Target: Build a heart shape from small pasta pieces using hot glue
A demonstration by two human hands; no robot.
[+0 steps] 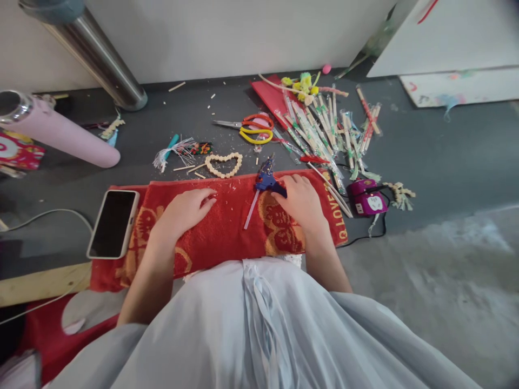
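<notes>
My left hand rests on the red towel, fingers loosely curved, thumb apart, nothing visible in it. A blue hot glue gun lies on the towel, nozzle pointing away, with a translucent glue stick sticking out of its back. My right hand is at the gun's handle, which sits between thumb and fingers; part of the grip is hidden. Just beyond the towel lies a heart-shaped ring of small pale pieces. Red-and-yellow-handled scissors lie farther back, blades to the left.
Wrapped sticks are heaped at the back right on a red packet. A purple power adapter with black cord sits right of the towel. At left are a phone, a pink bottle and a steel flask.
</notes>
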